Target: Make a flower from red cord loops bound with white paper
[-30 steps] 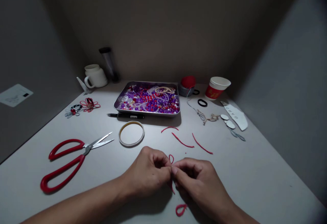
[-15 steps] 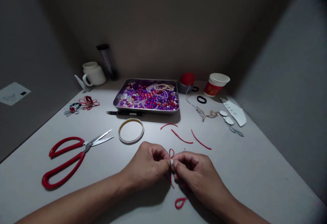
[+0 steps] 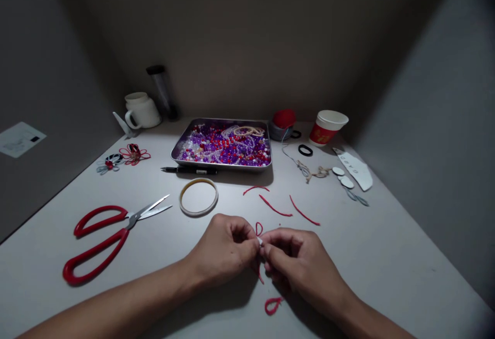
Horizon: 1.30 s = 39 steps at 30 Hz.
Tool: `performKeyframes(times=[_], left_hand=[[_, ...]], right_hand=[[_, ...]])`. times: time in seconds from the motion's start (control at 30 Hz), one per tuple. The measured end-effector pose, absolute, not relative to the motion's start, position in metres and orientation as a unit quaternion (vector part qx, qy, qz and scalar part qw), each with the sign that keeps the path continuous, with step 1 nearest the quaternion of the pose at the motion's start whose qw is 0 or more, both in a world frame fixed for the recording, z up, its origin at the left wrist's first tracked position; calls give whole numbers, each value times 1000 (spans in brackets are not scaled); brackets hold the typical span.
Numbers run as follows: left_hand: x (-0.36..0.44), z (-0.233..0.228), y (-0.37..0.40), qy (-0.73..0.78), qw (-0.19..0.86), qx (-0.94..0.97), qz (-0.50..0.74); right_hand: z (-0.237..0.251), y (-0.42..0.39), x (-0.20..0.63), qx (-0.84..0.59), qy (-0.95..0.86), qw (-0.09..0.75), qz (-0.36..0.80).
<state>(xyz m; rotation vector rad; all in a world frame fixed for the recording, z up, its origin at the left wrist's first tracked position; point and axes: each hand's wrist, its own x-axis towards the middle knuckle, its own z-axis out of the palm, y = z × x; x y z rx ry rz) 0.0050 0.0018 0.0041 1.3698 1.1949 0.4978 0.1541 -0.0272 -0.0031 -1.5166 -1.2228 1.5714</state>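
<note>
Counter (image 3: 386,267): pale, flat surface, dimly lit, set in a corner between grey walls.

Scissors (image 3: 104,236): red-handled, lying flat at the left, blades slightly parted and pointing toward the middle.

Tray (image 3: 175,154): metal, rectangular, at the back centre; filled with purple, red and white beads.

Left hand (image 3: 226,251) and right hand (image 3: 296,264): both near the front edge, fingertips meeting, each closed in a pinch on the red cord (image 3: 259,228).

Red cord: a short piece held between the two hands where the fingertips touch; a small loop stands up just above the pinch, and a tail hangs below it toward the counter. A small white bit shows at the pinch; what it is cannot be told.

Ring (image 3: 198,197): pale round band, flat, just beyond the left hand.

Paper cup (image 3: 327,127): white and red, back right, tilted.

Mug (image 3: 141,111): white, back left.

Pen (image 3: 189,171): black, lying along the tray's front edge.

Cord offcuts (image 3: 274,208): three red strands beyond the hands.

Red loop (image 3: 273,305): small, on the counter below the hands.
</note>
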Motion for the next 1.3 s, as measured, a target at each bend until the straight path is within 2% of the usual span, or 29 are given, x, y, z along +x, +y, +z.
performKeyframes(times=[0.37, 0.73, 0.9, 1.3], left_hand=[[7, 1, -2, 533, 560, 596, 219], [2, 3, 6, 510, 624, 556, 205], [3, 6, 3, 490, 613, 586, 201], [5, 5, 2, 519, 569, 604, 204]], right_hand=[[-8, -31, 154, -565, -482, 337, 578], [-2, -29, 154, -574, -445, 338, 599], [-5, -29, 152, -585, -431, 347, 593], [-7, -32, 151, -598, -535, 343, 488]])
